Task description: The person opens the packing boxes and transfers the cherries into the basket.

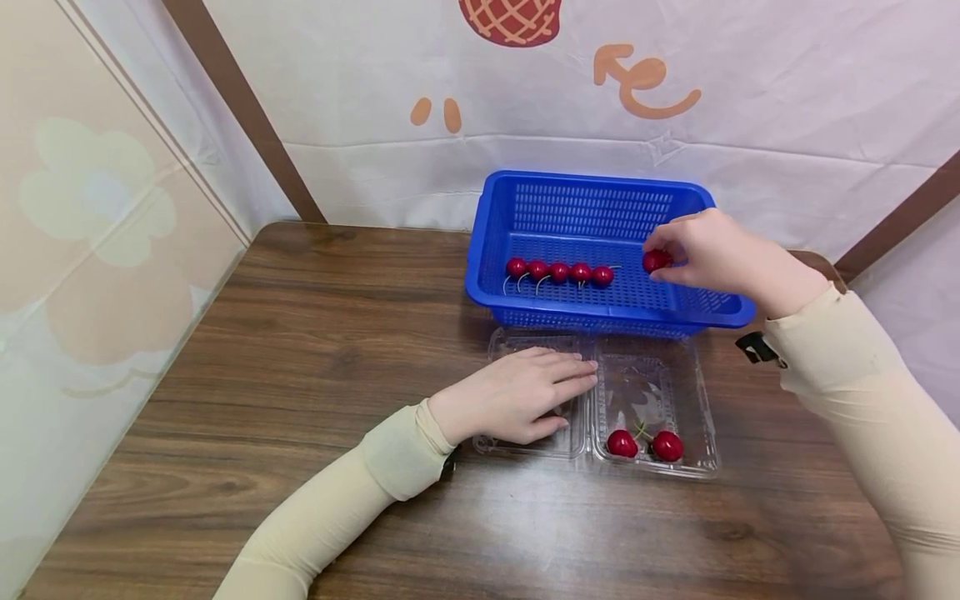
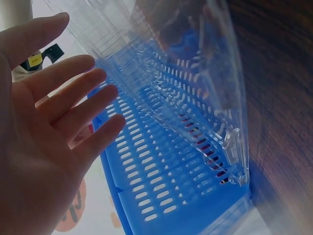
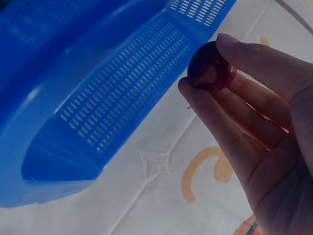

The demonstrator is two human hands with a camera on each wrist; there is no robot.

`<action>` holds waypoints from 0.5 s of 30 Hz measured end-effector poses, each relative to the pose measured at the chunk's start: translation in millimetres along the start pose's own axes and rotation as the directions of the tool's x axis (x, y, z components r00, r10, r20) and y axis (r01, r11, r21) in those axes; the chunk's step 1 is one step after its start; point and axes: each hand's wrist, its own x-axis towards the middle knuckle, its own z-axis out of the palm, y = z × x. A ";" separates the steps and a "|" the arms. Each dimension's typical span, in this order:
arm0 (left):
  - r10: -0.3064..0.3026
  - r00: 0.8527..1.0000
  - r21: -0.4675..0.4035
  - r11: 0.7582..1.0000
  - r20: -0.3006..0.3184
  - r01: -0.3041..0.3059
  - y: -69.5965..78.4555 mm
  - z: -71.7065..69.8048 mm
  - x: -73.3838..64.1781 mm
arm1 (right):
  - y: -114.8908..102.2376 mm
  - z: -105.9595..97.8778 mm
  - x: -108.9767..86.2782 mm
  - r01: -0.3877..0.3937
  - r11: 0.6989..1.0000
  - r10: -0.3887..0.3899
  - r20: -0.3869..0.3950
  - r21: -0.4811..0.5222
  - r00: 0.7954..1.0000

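Observation:
My right hand (image 1: 720, 254) pinches a red cherry (image 1: 657, 261) between thumb and fingertips over the right part of a blue plastic basket (image 1: 600, 312). The right wrist view shows this cherry (image 3: 210, 68) close up, partly covered by the thumb. Several cherries (image 1: 558, 272) lie in a row on the basket floor, stems showing. In front stands an opened clear plastic clamshell box (image 1: 637, 379). Two cherries, one left (image 1: 622, 443) and one right (image 1: 667, 446), sit at the near edge of its right half. With fingers extended, my left hand (image 1: 517, 396) lies over the box's left half (image 1: 573, 437).
The brown wooden table (image 1: 315, 367) carries the basket near its back edge. Behind it hangs a pale printed cloth (image 1: 360, 75), with another patterned panel (image 1: 105, 250) at the left.

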 end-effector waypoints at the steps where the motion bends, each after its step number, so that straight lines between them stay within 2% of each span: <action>1: 0.000 1.000 0.002 1.000 0.001 0.000 0.1 -0.1 0.0 | 1.4 0.0 2.0 0.001 1.000 -0.001 0.001 0.002 1.000; 8: 0.002 1.000 0.014 1.000 0.006 -0.002 0.9 -0.4 0.6 | 12.0 1.7 12.4 -0.040 0.999 0.039 0.045 0.015 0.998; 15: 0.002 1.000 0.008 1.000 -0.005 -0.002 1.1 0.5 -0.3 | 13.7 1.1 19.8 -0.071 0.997 0.069 0.068 0.034 0.995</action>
